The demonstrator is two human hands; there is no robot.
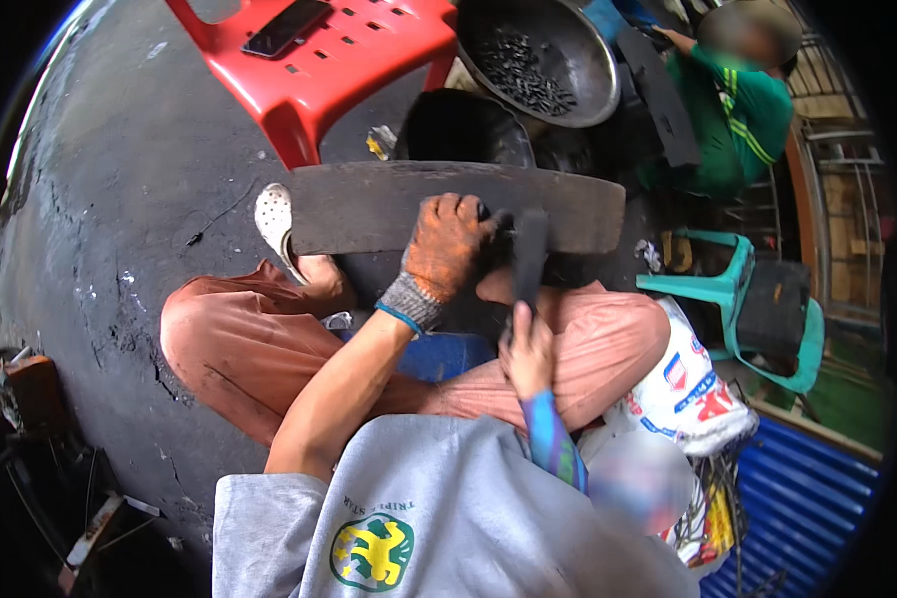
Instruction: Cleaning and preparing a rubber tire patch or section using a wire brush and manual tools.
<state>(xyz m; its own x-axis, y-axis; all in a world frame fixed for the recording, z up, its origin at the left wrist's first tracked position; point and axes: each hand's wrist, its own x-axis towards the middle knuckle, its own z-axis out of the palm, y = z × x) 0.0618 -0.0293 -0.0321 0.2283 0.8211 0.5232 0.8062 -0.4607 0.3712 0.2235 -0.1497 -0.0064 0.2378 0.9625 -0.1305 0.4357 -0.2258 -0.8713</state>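
A long dark wooden board [369, 209] lies crosswise in front of my bent legs. My left hand [444, 244], in an orange-stained work glove with a grey cuff, rests over the board with its fingers curled. Something black shows at its fingertips, too hidden to name. My right hand [528, 351] is bare, with a blue and purple sleeve behind it. It is closed round the handle of a dark, broad-bladed cleaver [530, 249]. The blade stands over the board, just right of the glove.
Beyond the board are a black bucket [463, 130] and a metal basin [593, 75] holding small black pieces. A red plastic chair [339, 60] carries a phone [287, 27]. At right are a person in green [728, 130], a teal stool [703, 284] and a white sack [683, 389].
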